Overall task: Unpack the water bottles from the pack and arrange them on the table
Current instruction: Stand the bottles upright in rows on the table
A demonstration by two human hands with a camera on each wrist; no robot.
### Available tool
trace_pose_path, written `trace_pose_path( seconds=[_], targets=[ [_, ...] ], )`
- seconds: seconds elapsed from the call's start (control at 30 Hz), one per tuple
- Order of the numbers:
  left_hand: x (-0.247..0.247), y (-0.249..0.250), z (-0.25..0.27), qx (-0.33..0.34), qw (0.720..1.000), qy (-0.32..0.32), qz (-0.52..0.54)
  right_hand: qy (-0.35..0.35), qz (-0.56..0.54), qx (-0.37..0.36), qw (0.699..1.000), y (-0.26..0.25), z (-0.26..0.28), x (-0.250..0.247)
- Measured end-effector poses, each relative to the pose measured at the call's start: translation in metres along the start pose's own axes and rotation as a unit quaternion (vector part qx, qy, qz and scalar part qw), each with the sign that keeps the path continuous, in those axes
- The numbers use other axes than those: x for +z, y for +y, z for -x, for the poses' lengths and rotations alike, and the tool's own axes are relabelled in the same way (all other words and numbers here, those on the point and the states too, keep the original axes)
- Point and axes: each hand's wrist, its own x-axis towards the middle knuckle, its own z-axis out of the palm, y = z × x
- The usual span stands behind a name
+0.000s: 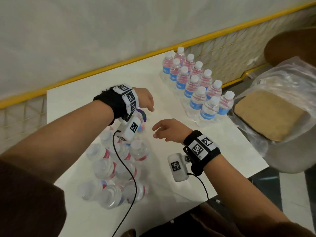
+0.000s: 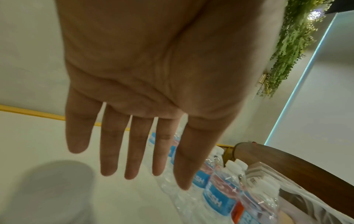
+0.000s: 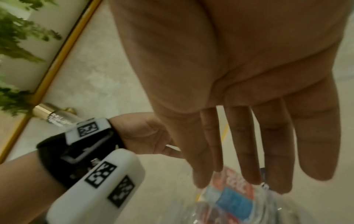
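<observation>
A shrink-wrapped pack of clear water bottles (image 1: 116,166) lies on the white table (image 1: 171,151) at the front left. Several unpacked bottles with blue labels (image 1: 196,86) stand in two rows at the far right of the table, also visible past my fingers in the left wrist view (image 2: 220,189). My left hand (image 1: 147,100) hovers above the far end of the pack, fingers (image 2: 138,145) straight and holding nothing. My right hand (image 1: 167,130) hovers just right of the pack, fingers (image 3: 243,144) spread and empty. A pack bottle (image 3: 229,201) shows under it.
A chair wrapped in clear plastic with a tan seat (image 1: 266,115) stands right of the table, close to the bottle rows. A yellow-trimmed ledge (image 1: 119,64) and a white wall run behind. Cables hang from both wrist cameras across the pack.
</observation>
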Motion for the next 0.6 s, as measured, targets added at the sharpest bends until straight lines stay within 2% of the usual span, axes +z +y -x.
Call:
trace_pose_path(
  seconds=[0.17,0.3,0.43,0.6],
  targets=[
    [0.004,-0.036,0.018,-0.024,0.997,-0.004,-0.068,-0.058,0.132,-0.078,0.987,-0.036,0.007,0.037],
    [0.012,-0.053,0.014,-0.012,0.997,-0.021,-0.077,-0.082,0.231,-0.085,0.966,-0.039,0.011,0.058],
    [0.014,-0.057,-0.001,0.003,0.998,-0.004,-0.056,-0.032,0.27,-0.097,0.957,-0.034,0.012,0.066],
    [0.008,-0.039,-0.017,0.051,0.99,0.03,-0.132,0.038,0.236,-0.079,0.968,-0.025,0.005,0.044]
  ],
)
